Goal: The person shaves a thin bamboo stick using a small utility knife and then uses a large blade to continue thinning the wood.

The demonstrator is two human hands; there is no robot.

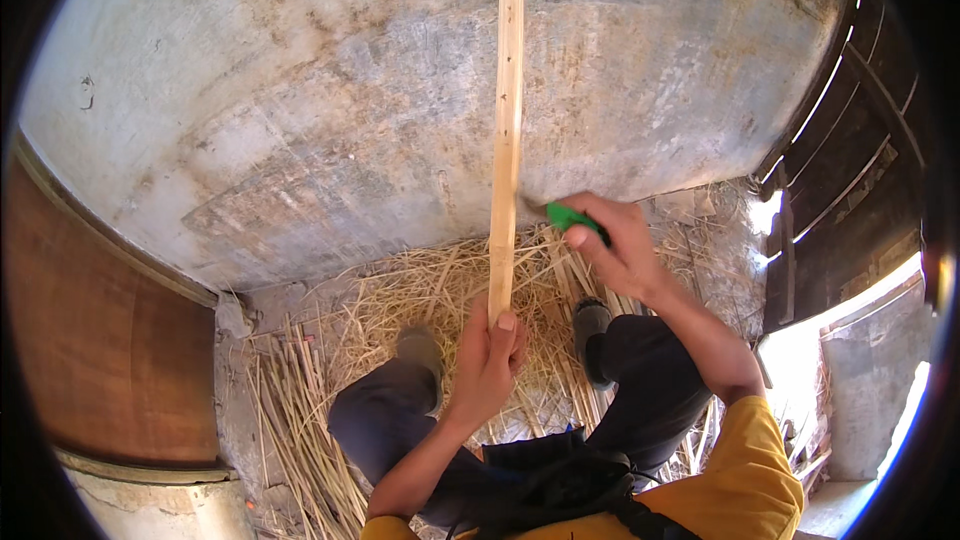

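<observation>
A long pale strip, seemingly bamboo or wood [508,90], stands nearly upright before me, running up past the top of the picture. Around its lower end my left hand [487,360] is closed, thumb on the front. My right hand [617,245] grips a knife by its green handle [575,220]. The short dark blade [534,207] points left, at or very close to the strip's right edge; whether it touches, I cannot tell.
Loose shavings [410,275] cover the floor between my shoes. A bundle of thin strips [305,430] lies at lower left. A stained wall [330,120] rises ahead. A brown panel [110,330] stands left, dark slatted boards [850,140] right.
</observation>
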